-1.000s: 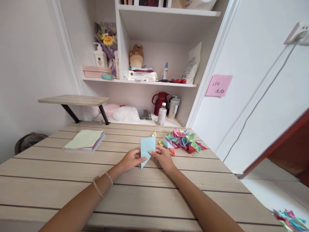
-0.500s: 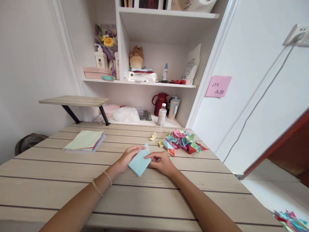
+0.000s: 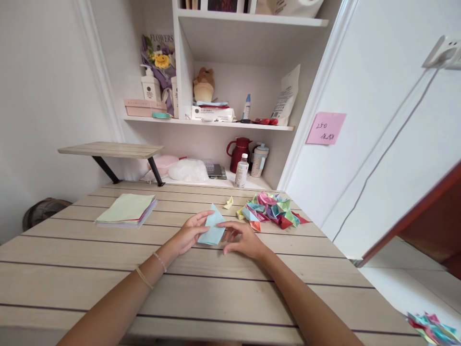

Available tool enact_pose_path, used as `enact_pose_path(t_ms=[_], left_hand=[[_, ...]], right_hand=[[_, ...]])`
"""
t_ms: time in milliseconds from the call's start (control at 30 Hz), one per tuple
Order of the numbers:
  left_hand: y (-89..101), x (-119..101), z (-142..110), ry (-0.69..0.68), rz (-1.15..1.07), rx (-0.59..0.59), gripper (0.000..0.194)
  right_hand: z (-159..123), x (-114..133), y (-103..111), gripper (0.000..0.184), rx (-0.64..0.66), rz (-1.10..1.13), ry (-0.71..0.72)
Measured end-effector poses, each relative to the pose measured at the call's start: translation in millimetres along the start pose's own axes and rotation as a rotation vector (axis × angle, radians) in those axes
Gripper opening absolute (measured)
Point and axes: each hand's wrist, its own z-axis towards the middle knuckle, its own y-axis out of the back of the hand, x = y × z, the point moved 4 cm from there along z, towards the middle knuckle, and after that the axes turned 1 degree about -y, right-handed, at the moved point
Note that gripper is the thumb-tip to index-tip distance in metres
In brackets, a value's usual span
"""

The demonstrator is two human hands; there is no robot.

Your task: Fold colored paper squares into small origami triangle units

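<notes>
A light blue folded paper (image 3: 213, 229) lies on the wooden table (image 3: 223, 293) between my two hands. My left hand (image 3: 190, 233) holds its left edge, fingers curled along the paper with the thumb under it. My right hand (image 3: 242, 238) rests at the paper's right side, index finger stretched across it and the other fingers spread on the table. A small yellow folded piece (image 3: 228, 203) sits just beyond. A pile of several coloured folded paper pieces (image 3: 272, 210) lies to the right of the hands.
A stack of coloured paper sheets (image 3: 127, 210) lies at the left. A small raised shelf (image 3: 111, 150) stands at the back left. A bottle (image 3: 241, 170), a red jug (image 3: 239, 152) and bags sit at the back. More folded pieces (image 3: 432, 327) show at the bottom right.
The blue paper was held upright a second ago, then tipped down and turned. It now lies nearly flat on the table with both hands pressing on it.
</notes>
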Motion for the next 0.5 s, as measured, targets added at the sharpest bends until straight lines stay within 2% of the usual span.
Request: enact_pose_path(t_ms=[67,133,167,333,400,500], left_hand=[[-0.1,-2,-1,0.010,0.002,0.012,0.055],[-2.2,-4,-2,0.028,0.017,0.031,0.056],[-3.6,-4,-3,0.033,0.027,0.037,0.054],[-11.2,1,-4,0.016,0.066,0.059,0.042],[-12.9,4,-2,-0.008,0.098,0.070,0.047],[-12.9,7,1,-0.052,0.138,0.045,0.051]], right_hand=[[0,2,1,0.044,-0.015,-0.047,0.012],[1,1,2,0.025,-0.087,-0.084,0.020],[1,0,2,0.021,-0.134,-0.096,0.026],[2,-12,3,0.024,-0.327,-0.083,-0.004],[2,-19,2,0.025,-0.363,-0.004,-0.065],[2,-26,-1,0.037,-0.364,0.125,-0.132]])
